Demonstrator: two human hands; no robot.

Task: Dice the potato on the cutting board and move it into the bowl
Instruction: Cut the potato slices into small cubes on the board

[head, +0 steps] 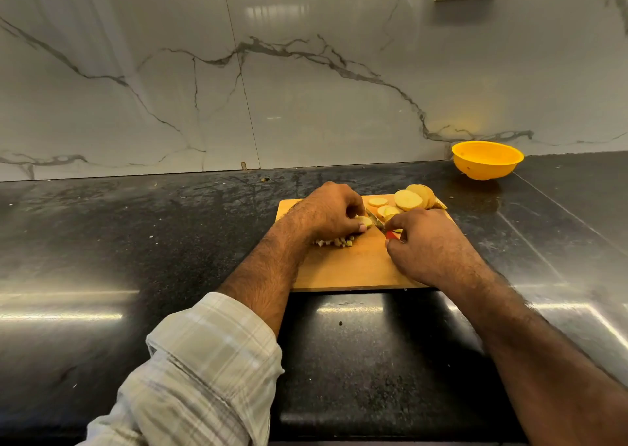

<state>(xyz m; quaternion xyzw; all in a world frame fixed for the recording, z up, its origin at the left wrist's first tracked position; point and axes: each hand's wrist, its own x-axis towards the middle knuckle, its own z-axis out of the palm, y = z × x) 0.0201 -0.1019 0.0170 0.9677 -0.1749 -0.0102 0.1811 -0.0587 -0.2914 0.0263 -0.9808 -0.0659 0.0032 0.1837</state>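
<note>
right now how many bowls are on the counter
1: the yellow bowl sits at the back right of the counter, against the wall, beyond the cutting board.

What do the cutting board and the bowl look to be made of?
Cutting board: likely wood or bamboo, matte, with a warm tan face and faint grain. Bowl: probably plastic, smooth and slightly glossy, in a uniform bright yellow with a thin rim.

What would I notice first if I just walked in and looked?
Probably the two hands at work on the wooden cutting board in the middle: the left hand holds a potato piece while the right hand grips a red-handled knife. Next, the bright yellow bowl on the counter by the wall, back right.
</note>
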